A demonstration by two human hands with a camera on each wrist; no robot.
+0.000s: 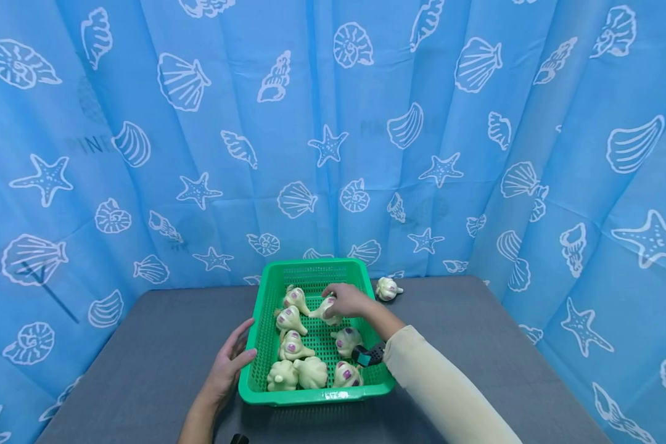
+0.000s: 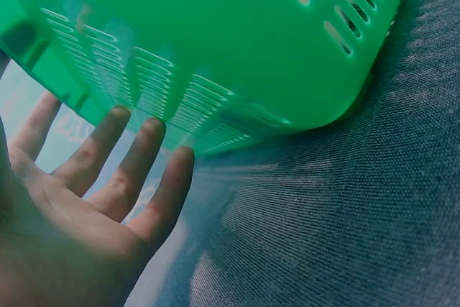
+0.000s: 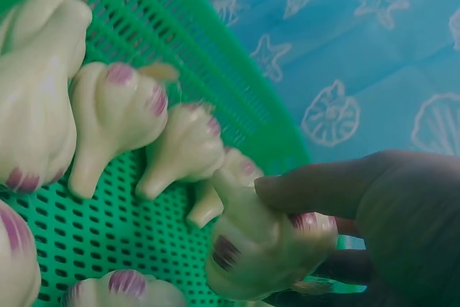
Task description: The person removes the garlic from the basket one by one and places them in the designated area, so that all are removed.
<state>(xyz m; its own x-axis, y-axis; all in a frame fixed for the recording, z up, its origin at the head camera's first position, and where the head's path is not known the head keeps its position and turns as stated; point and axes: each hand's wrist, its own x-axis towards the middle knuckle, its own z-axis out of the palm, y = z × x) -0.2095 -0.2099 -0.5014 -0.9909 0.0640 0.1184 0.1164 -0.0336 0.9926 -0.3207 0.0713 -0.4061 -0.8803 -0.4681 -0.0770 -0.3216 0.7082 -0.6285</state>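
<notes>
Starting at the left, I am seeing my left hand (image 1: 227, 370) lying open, straight fingers (image 2: 154, 156) pressing the outer wall of the green basket (image 1: 266, 296) on the gray counter (image 1: 144, 357). Inside, toward the far right corner, my right hand (image 1: 348, 300) is curling its grip around one garlic bulb (image 3: 262, 249), thumb over the top, its stem (image 3: 226, 188) pointing back toward the basket's left side. Other bulbs (image 1: 291, 346) are lying nearer me. One stray bulb (image 1: 387, 288) is sitting just outside the far right rim.
</notes>
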